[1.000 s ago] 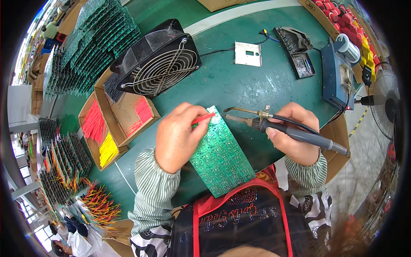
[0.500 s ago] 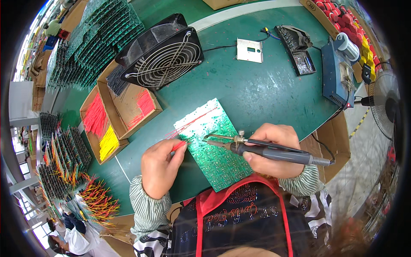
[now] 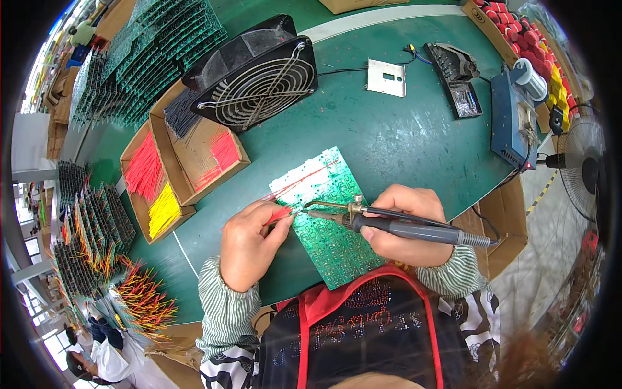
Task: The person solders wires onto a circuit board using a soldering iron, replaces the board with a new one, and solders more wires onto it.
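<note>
A green circuit board panel (image 3: 340, 243) lies tilted on the table in front of me. Red wires (image 3: 303, 179) stretch across its upper part. At the board's left edge my left hand (image 3: 249, 243) pinches a small bunch of red wires (image 3: 280, 214), their tips over the board. My right hand (image 3: 411, 223) is wrapped round a grey soldering iron (image 3: 414, 229) with a thin curved feed tube (image 3: 324, 204) clamped alongside. The iron's tip is right by the wire ends held in my left hand; whether they touch is too small to tell.
A cardboard box (image 3: 241, 163) of red, yellow and black wires stands left. Behind it is a black fan (image 3: 256, 81); stacked boards (image 3: 165, 55) rise at the far left. A blue soldering unit (image 3: 507, 123) with a solder spool (image 3: 532, 83) stands right, near a black tray (image 3: 453, 78).
My left hand has shifted slightly right and brought the red wire tips further over the board. The iron's tip has moved a little left, closer to the wires.
</note>
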Demonstrator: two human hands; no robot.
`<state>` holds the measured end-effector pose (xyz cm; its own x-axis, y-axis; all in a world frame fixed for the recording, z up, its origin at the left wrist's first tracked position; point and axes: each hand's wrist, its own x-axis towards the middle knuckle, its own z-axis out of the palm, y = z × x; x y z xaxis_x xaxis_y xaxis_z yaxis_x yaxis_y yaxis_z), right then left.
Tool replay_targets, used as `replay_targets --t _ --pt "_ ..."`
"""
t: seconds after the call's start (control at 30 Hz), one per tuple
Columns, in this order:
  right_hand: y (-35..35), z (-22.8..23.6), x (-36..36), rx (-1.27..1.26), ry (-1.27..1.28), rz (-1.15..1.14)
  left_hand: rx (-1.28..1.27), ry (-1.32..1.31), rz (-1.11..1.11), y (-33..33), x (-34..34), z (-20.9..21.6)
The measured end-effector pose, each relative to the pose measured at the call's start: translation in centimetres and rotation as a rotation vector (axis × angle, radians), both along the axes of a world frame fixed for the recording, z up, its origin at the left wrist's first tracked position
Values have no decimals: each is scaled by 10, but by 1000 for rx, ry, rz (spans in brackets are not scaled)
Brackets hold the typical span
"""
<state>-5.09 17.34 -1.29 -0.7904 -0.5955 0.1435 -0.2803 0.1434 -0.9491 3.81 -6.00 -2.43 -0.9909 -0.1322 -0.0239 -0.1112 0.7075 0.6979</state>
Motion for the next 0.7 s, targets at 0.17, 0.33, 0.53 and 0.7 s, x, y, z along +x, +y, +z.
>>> replay_targets --t 0.17,0.33,0.53,0.7 --pt "-1 -1 -5 17 22 39 39 -35 -8 -3 -1 -2" --pt "2 1 -6 -1 36 0 52 -41 -9 -4 -2 0" --pt "8 2 -6 11 53 -15 73 -29 8 -9 -3 5" --pt "13 4 -3 32 11 -12 -409 156 374 -36 10 24"
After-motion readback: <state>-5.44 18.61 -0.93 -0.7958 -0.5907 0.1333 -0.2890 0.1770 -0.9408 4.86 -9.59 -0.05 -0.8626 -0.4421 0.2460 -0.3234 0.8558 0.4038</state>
